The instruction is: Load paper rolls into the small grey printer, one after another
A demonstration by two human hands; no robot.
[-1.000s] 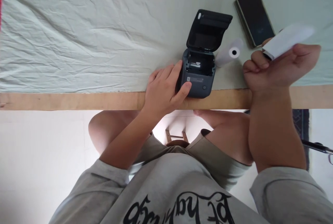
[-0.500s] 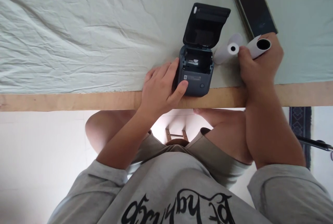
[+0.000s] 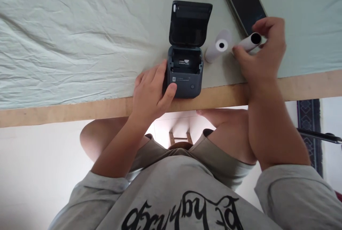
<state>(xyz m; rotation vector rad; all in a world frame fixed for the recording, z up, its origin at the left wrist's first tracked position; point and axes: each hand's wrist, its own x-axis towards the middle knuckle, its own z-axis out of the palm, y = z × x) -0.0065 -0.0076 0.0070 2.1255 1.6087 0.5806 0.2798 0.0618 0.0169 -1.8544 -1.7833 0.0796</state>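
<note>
A small dark blue-grey label printer lies near the table edge, its black lid tipped back and its paper bay exposed. My left hand holds the printer's left side, thumb on its front face and fingers along the side. To the right stands a white paper roll with a small core hole and a loose end curling out behind. My right hand is open around a second white roll with a wide dark hole. Its thumb and fingers are spread; whether they touch that roll is unclear.
A dark smartphone lies just beyond the right hand. Pale green wrinkled cloth covers the table, whose wooden edge runs along the front. Below are my legs, a stool and a patterned rug.
My right hand has loosened from the wide-holed roll, its fingers spreading apart. The whole view has shifted, so the tabletop things appear further left. The left hand keeps its place on the printer.
</note>
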